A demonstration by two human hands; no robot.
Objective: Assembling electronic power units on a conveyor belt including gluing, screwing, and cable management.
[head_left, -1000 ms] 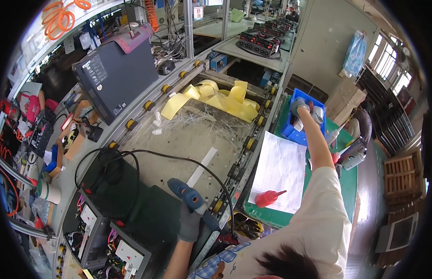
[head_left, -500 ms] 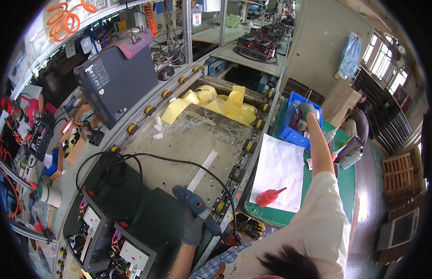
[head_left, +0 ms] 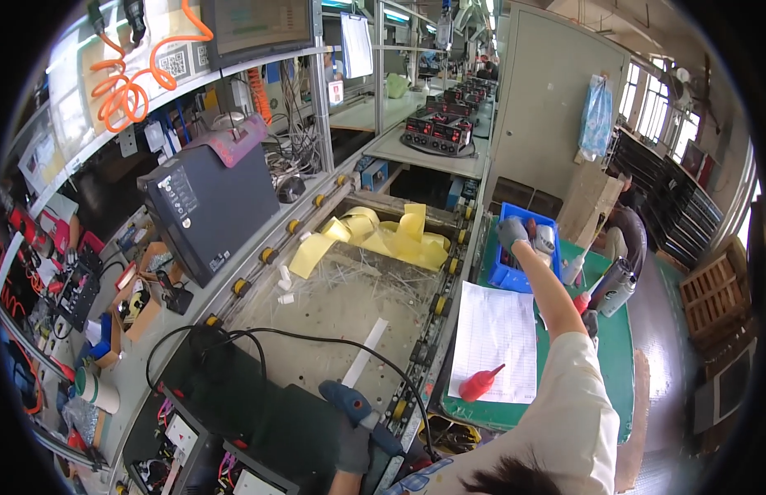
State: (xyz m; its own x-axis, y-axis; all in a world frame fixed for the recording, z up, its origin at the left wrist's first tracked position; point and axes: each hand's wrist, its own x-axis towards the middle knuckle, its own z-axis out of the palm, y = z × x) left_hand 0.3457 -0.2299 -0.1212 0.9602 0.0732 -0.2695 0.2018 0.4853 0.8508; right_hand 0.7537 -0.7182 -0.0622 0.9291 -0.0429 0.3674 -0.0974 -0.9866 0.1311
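At the bottom centre my left hand (head_left: pixel 352 448), in a grey glove, is closed round a blue power drill (head_left: pixel 347 402). The drill lies over the edge of a dark machine case (head_left: pixel 275 421). My right arm stretches forward to the right, and my gloved right hand (head_left: pixel 511 233) reaches into a blue plastic bin (head_left: pixel 515 280). Its fingers point down among the bin's contents and are mostly hidden. Beside it in the bin lies a grey-and-white tool-like object (head_left: pixel 545 238). A red squeeze bottle (head_left: pixel 480 384) rests on a printed sheet (head_left: pixel 494 338) nearer to me.
Yellow sheet strips (head_left: pixel 399 237) lie at the far end of the roller line. A black cable (head_left: pixel 317 334) loops across the case. Bottles (head_left: pixel 616 289) stand on the green table (head_left: pixel 564 404). A dark computer tower (head_left: pixel 214 206) stands on the left bench.
The view has tilted up, so the scene sits lower. My right hand has shifted toward the bin's left side, uncovering the grey-and-white object. My left hand still holds the drill.
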